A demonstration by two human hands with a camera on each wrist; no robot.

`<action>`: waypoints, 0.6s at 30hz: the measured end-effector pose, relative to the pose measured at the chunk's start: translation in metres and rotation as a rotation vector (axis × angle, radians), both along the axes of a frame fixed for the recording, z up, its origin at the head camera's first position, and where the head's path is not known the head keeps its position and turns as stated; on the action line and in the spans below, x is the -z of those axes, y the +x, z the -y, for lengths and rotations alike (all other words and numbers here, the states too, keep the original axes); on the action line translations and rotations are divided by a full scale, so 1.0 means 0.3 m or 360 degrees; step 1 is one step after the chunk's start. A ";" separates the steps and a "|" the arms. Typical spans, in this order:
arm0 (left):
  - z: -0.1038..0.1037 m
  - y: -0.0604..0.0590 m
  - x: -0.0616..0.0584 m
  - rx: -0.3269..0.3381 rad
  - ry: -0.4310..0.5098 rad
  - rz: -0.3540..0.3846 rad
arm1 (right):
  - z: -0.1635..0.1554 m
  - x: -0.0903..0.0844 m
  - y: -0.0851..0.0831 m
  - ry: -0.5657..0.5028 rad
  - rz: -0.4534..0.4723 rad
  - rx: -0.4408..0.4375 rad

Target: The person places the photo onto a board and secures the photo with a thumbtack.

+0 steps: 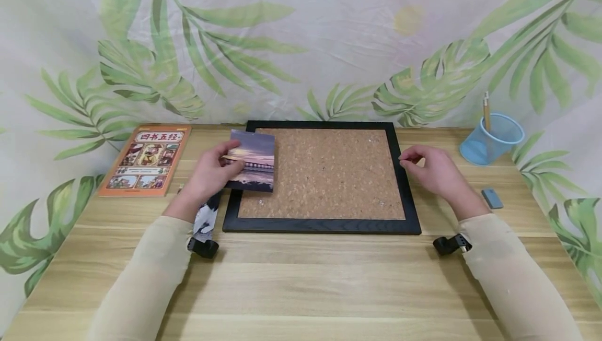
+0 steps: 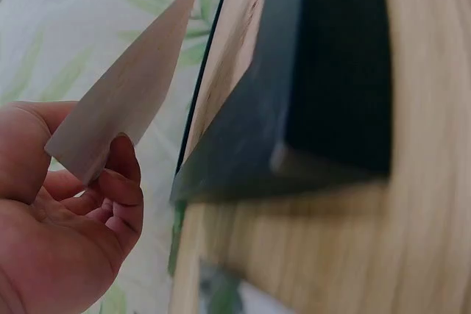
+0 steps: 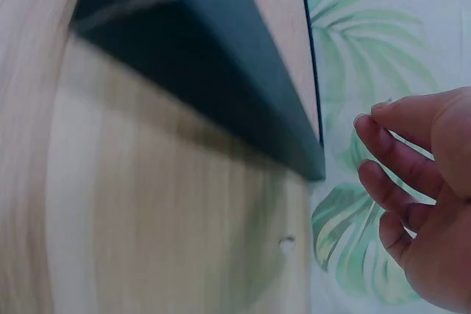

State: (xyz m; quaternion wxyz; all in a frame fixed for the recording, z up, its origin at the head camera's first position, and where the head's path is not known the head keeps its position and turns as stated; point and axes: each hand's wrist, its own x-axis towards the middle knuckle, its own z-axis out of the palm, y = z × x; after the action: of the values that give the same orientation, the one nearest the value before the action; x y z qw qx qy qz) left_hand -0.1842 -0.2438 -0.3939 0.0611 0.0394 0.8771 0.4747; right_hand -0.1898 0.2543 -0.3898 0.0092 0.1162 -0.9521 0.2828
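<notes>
Item held: 1 photo (image 1: 254, 161) of a purple-toned sky above water. It is pinched between the thumb and fingers of my left hand (image 1: 209, 171), raised and tilted above the left side of 1 cork board (image 1: 329, 192). The head view has it overlapping the board's black border (image 1: 324, 225); the left wrist view shows its plain, pale back.

My right hand (image 1: 430, 168) is just beyond the right border, thumb and index fingertips brought together. A tiny pale speck shows at those tips in the right wrist view; I cannot tell whether I am gripping anything.

On the cork I count at least 4 small glinting spots (image 1: 381, 203), 1 near the middle and the others toward corners; too small to identify.

Under my left wrist lies 1 black-and-white print (image 1: 205, 221), partly covered. Left of it, 1 orange book (image 1: 146, 161) lies flat, cover up.

Containers: 1 light-blue cup (image 1: 475, 155) at the far right, holding what appear to be 2 pencils (image 1: 487, 116), upright. Nearer me, 1 blue-grey block (image 1: 492, 198) lies on the wooden table (image 1: 324, 278). Behind hangs leaf-printed cloth (image 1: 338, 43).
</notes>
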 end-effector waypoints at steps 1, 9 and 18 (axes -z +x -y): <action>-0.013 -0.003 0.005 0.0012 0.0009 0.0011 | 0.009 -0.005 0.002 -0.0010 0.0002 -0.0007; -0.122 -0.025 0.041 0.0098 0.0079 0.0067 | 0.094 -0.030 -0.001 -0.0125 0.0030 -0.0089; -0.214 -0.043 0.055 0.0179 -0.0136 0.0071 | 0.205 -0.032 -0.044 -0.0279 0.0118 -0.0203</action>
State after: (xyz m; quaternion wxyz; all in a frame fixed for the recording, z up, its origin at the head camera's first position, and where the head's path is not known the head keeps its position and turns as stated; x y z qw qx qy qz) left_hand -0.1970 -0.1795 -0.4104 0.1088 0.0753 0.8915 0.4333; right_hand -0.2031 0.1927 -0.3803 -0.0338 0.1646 -0.9141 0.3691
